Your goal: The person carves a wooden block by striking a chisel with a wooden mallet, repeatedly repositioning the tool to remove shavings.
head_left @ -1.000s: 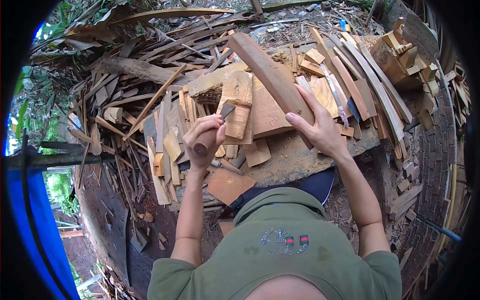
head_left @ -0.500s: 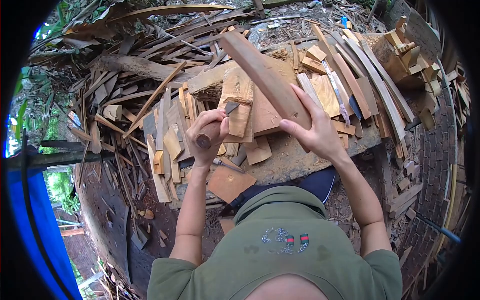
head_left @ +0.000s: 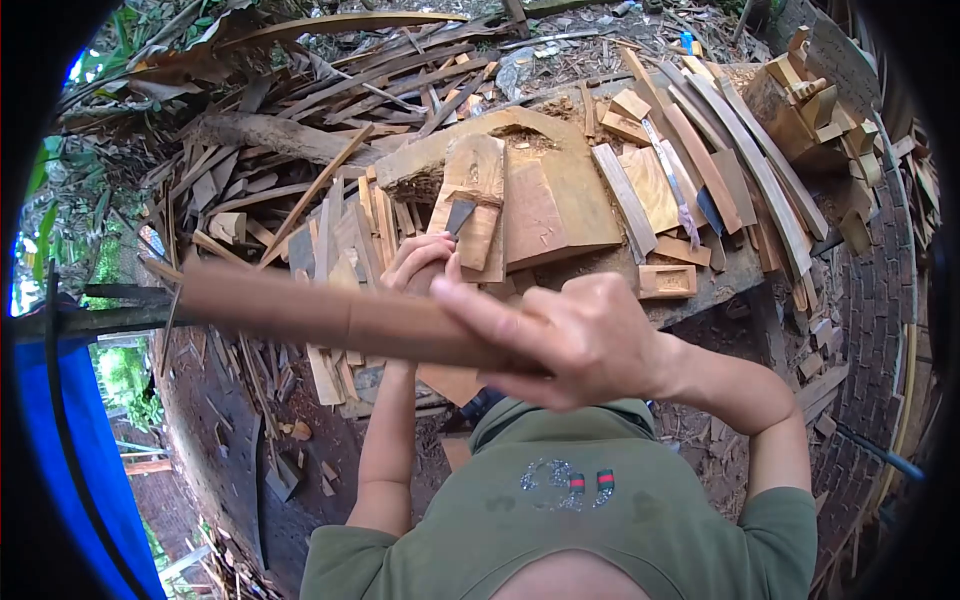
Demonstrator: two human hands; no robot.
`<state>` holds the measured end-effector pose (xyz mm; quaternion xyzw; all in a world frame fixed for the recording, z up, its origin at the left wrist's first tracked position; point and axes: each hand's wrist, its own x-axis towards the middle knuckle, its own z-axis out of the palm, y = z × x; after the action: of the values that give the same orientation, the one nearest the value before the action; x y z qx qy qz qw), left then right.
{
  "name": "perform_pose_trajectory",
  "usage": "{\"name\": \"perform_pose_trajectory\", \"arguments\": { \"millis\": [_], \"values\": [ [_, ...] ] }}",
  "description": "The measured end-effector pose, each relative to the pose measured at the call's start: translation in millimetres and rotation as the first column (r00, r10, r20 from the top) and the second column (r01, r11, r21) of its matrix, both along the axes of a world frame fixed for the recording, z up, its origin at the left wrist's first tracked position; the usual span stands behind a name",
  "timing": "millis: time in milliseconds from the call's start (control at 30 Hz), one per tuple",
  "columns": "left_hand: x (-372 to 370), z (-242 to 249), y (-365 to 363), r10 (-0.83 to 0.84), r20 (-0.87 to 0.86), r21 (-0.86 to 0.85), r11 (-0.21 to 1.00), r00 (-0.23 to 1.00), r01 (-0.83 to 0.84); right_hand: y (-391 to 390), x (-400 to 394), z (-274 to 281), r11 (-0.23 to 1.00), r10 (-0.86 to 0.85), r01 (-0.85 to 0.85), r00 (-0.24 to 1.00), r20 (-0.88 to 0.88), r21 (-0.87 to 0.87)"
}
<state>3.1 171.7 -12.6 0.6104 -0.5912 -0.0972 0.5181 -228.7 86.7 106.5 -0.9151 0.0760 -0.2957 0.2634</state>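
One wooden bar (head_left: 330,318) points toward nine o'clock, wrapped by the right hand's (head_left: 585,345) fingers; the left hand's (head_left: 424,264) fingers seemingly grip a chisel (head_left: 460,214).

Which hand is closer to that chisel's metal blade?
Left. The person's left hand is right behind the metal blade of the chisel, gripping it; the right hand is farther off, to the right and nearer the body, holding a wooden bar.

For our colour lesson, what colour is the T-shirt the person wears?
The T-shirt is olive green, seen best in the current head view.
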Motion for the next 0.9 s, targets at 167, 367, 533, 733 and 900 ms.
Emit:
{"name": "perform_pose_trajectory", "arguments": {
  "millis": [167, 367, 533, 733, 900],
  "values": [
    [-2.3, -4.9, 0.7, 0.013, 0.046, -0.037, 0.999, 0.999, -0.011, -11.2, 6.8, -16.3, 0.992, -0.051, 0.025, 0.976, -0.211, -0.124],
    [-6.3, 2.4, -1.8, 0.024, 0.111, -0.029, 0.999, 0.993, -0.021, 2.5, -0.1, -4.4, 0.993, 0.042, -0.061, 0.983, -0.178, -0.100],
    [-8.1, -7.0, -1.4, 0.015, 0.116, -0.042, 0.999, 0.993, -0.010, 2.1, 4.7, -10.0, 0.996, -0.051, 0.042, 0.992, -0.114, -0.083],
    [2.6, -2.9, -0.8, -0.133, 0.068, 0.007, 0.991, 0.989, 0.133, -8.1, 7.8, -22.1, 0.991, -0.062, 0.025, 0.959, -0.277, -0.135],
    [54.3, -29.1, 9.2, 0.054, -0.205, 0.251, 0.968, 0.977, 0.000, -18.1, 0.5, -23.7, 0.988, -0.124, 0.132, 0.987, -0.098, 0.081]
  ]
}}
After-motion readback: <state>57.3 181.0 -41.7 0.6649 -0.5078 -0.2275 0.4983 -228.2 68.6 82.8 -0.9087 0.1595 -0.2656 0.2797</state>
